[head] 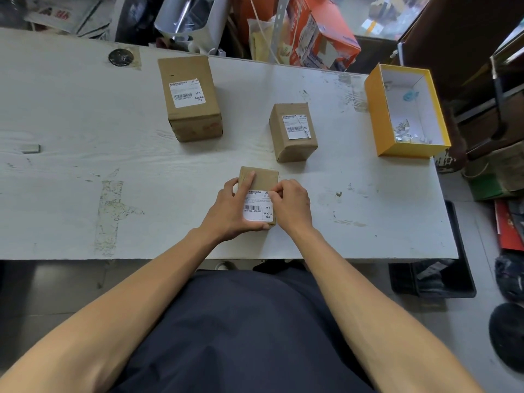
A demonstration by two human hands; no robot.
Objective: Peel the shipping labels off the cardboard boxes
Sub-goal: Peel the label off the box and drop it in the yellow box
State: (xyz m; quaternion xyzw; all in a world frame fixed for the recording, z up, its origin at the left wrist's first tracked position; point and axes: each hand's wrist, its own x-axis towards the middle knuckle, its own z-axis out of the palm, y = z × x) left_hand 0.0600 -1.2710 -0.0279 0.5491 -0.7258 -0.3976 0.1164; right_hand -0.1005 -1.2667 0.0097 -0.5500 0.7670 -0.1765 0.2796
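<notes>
The nearest cardboard box (259,180) sits close to the front edge of the white table (71,165), its white shipping label (257,208) facing up with a barcode and "MXRC 03" printed on it. The left hand (231,209) grips the box from its left side, index finger stretched along the top face and thumb curled under the near edge. The right hand (292,204) rests against the box's right side, fingertips bunched at the label's upper right corner; they seem to pinch that corner, though it is too small to be sure the paper has lifted. Farther back, a medium box (293,133) stands with its own label, whose lower right corner curls up, and well to the left of it a taller box (190,97) carries a flat label. At the right end of the table lies an open yellow box (380,117) with white walls, holding scraps of torn paper (405,131).
</notes>
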